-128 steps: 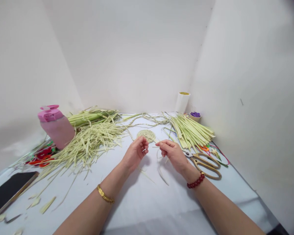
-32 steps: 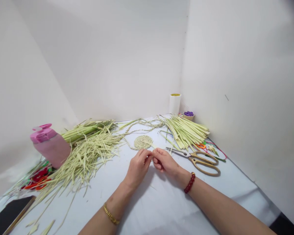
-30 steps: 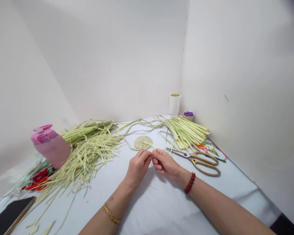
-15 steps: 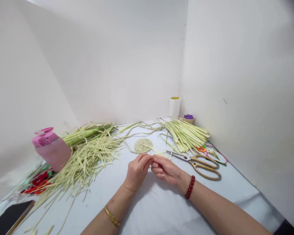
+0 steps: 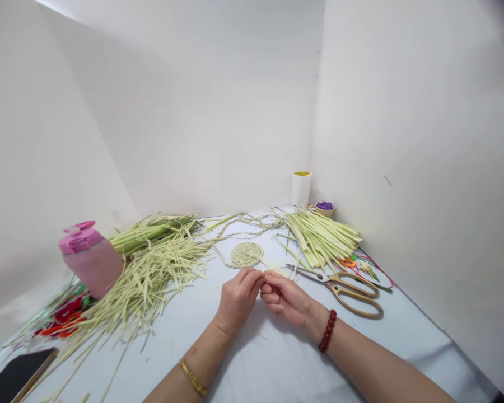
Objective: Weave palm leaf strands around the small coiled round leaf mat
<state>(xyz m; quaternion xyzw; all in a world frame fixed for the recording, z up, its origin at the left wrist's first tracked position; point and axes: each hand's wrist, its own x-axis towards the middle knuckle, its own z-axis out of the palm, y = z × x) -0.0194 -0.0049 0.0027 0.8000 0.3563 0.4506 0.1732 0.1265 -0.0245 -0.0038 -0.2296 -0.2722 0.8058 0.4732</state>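
left hand (image 5: pixel 238 300) and right hand (image 5: pixel 284 300) meet fingertip to fingertip, pinching a pale palm strip (image 5: pixel 276 268); coiled palm-leaf disc (image 5: pixel 247 254) lies just far, nearer left hand.

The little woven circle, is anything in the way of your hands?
Nothing blocks it. The woven circle lies just beyond the left hand and right hand; only a pale leaf strip runs across the gap.

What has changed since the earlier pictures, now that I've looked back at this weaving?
The left hand has moved off the round coiled straw disc, down and right, and the right hand has come left. Their fingertips now meet, pinching a pale leaf strip running from the disc. The gold-handled scissors and pink bottle stayed put.
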